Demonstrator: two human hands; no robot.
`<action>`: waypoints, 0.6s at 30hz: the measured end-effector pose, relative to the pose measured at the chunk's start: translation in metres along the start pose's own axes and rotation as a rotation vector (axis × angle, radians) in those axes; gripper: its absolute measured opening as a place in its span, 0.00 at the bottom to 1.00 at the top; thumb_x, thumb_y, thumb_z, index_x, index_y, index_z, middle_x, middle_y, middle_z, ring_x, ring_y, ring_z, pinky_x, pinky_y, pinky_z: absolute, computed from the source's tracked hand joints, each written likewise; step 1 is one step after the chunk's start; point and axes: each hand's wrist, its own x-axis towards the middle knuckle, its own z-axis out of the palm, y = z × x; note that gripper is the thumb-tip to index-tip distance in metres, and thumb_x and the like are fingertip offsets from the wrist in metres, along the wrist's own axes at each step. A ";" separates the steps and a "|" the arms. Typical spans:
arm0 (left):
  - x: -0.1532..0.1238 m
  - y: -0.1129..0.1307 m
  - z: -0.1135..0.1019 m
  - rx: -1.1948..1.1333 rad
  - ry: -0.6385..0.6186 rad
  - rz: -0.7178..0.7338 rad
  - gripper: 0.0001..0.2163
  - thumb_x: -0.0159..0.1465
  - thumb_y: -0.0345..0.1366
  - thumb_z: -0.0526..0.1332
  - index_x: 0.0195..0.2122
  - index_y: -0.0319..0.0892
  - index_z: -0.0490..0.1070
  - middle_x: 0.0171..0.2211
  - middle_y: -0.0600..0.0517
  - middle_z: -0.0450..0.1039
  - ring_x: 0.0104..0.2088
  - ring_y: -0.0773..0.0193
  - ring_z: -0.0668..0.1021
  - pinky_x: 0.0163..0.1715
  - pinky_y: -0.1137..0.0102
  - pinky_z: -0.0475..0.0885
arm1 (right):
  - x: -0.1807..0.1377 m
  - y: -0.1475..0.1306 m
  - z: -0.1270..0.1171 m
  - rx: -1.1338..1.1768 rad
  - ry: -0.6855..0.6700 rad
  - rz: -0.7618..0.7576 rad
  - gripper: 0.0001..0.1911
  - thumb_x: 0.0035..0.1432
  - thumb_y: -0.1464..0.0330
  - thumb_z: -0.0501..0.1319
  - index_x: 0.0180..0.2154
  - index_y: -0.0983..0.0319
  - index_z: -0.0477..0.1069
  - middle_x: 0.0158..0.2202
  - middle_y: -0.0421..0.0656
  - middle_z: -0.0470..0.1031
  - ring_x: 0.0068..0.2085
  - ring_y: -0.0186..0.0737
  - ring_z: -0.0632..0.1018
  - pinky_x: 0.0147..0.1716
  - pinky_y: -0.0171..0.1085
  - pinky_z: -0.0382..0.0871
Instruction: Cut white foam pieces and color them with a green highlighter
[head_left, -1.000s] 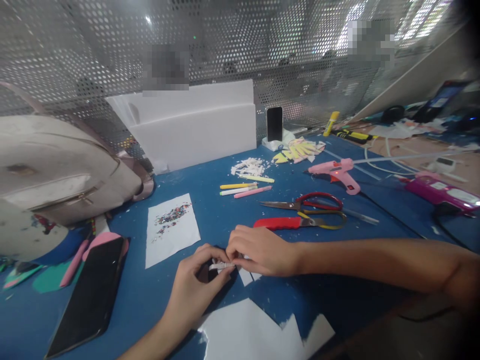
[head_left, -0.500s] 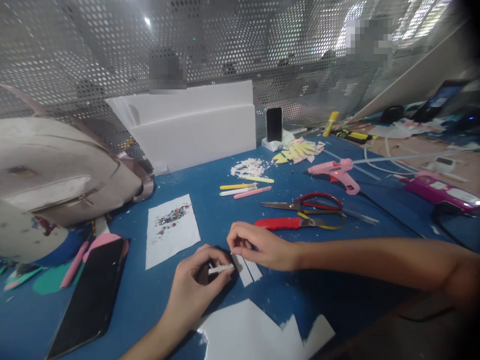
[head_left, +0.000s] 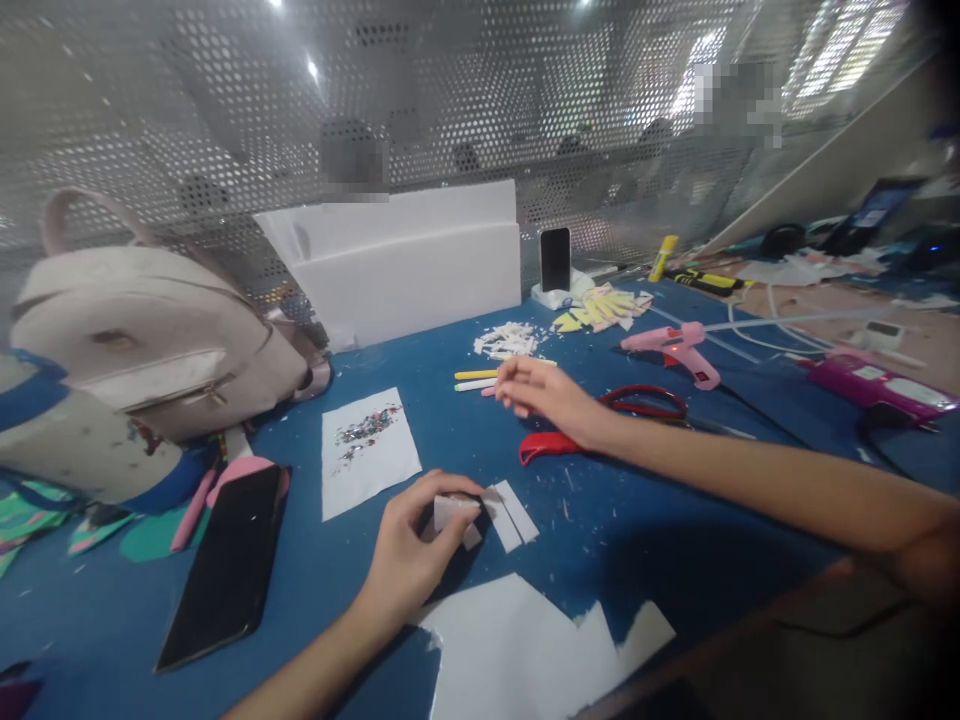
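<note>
My left hand (head_left: pixel 412 535) pinches a small white piece of card (head_left: pixel 452 512) between thumb and fingers, just above the blue table. Beside its fingertips lie two white strips (head_left: pixel 511 517), side by side. My right hand (head_left: pixel 544 398) hovers over the middle of the table, fingers loosely bent and apart, with nothing visible in them. Under and beside it are slim pens, among them a yellow pen (head_left: pixel 474 375) and a white pen (head_left: pixel 474 385). The right hand and forearm partly hide a red-handled tool (head_left: pixel 549 446) and red-handled scissors (head_left: pixel 645 400).
A torn white sheet (head_left: pixel 510 650) lies in front. On the left are a phone (head_left: pixel 225 565), a backpack (head_left: pixel 157 330) and a paper with glitter bits (head_left: pixel 367 465). White scraps (head_left: pixel 510 340) lie farther back, and a pink glue gun (head_left: pixel 679 350) with a cord is at right.
My right hand has moved up and away from the white strips to the pens. The left hand has turned its white piece, showing more of the flat face. The view has shifted slightly.
</note>
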 end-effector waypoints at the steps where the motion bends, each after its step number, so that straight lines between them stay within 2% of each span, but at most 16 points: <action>1: 0.000 -0.002 -0.001 -0.004 0.000 0.005 0.11 0.65 0.43 0.60 0.42 0.40 0.71 0.40 0.51 0.74 0.39 0.64 0.77 0.41 0.62 0.74 | 0.013 0.007 -0.010 -0.055 0.018 0.013 0.09 0.67 0.69 0.48 0.44 0.63 0.64 0.38 0.46 0.74 0.31 0.33 0.74 0.29 0.34 0.71; 3: 0.002 -0.006 -0.003 -0.014 0.020 0.006 0.13 0.66 0.44 0.60 0.45 0.40 0.70 0.43 0.49 0.73 0.40 0.63 0.77 0.41 0.61 0.75 | 0.041 0.023 -0.033 -0.185 0.046 0.034 0.11 0.68 0.71 0.49 0.42 0.64 0.68 0.39 0.47 0.75 0.34 0.35 0.76 0.33 0.36 0.73; 5: 0.004 -0.010 -0.007 -0.024 0.069 -0.001 0.14 0.66 0.43 0.60 0.48 0.40 0.69 0.46 0.48 0.72 0.42 0.61 0.77 0.42 0.60 0.75 | 0.066 0.039 -0.053 -0.337 0.066 0.045 0.09 0.68 0.68 0.54 0.43 0.65 0.71 0.41 0.46 0.75 0.40 0.38 0.77 0.40 0.40 0.74; 6: 0.006 -0.012 -0.010 -0.029 0.101 -0.006 0.15 0.66 0.43 0.60 0.49 0.41 0.69 0.47 0.48 0.72 0.43 0.61 0.76 0.43 0.59 0.75 | 0.075 0.046 -0.061 -0.416 0.069 0.046 0.11 0.66 0.65 0.58 0.46 0.65 0.70 0.45 0.46 0.74 0.43 0.40 0.77 0.42 0.43 0.74; 8: 0.011 -0.015 -0.018 -0.043 0.175 -0.014 0.16 0.66 0.43 0.60 0.50 0.41 0.68 0.49 0.47 0.71 0.45 0.59 0.76 0.45 0.58 0.74 | 0.089 0.057 -0.072 -0.564 0.070 0.051 0.15 0.66 0.64 0.59 0.50 0.64 0.69 0.50 0.47 0.72 0.46 0.42 0.76 0.45 0.46 0.74; 13: 0.023 -0.025 -0.032 -0.139 0.313 -0.068 0.17 0.66 0.43 0.60 0.52 0.41 0.67 0.50 0.47 0.70 0.46 0.59 0.76 0.44 0.58 0.74 | 0.098 0.067 -0.074 -0.839 0.095 0.038 0.16 0.66 0.64 0.59 0.52 0.64 0.68 0.52 0.48 0.71 0.48 0.44 0.75 0.47 0.47 0.73; 18: 0.025 -0.032 -0.030 -0.299 0.281 -0.111 0.17 0.66 0.44 0.60 0.52 0.41 0.67 0.50 0.47 0.70 0.46 0.59 0.76 0.44 0.58 0.74 | 0.087 0.056 -0.070 -0.959 0.095 0.024 0.15 0.66 0.64 0.59 0.52 0.63 0.68 0.52 0.48 0.71 0.48 0.43 0.75 0.47 0.47 0.73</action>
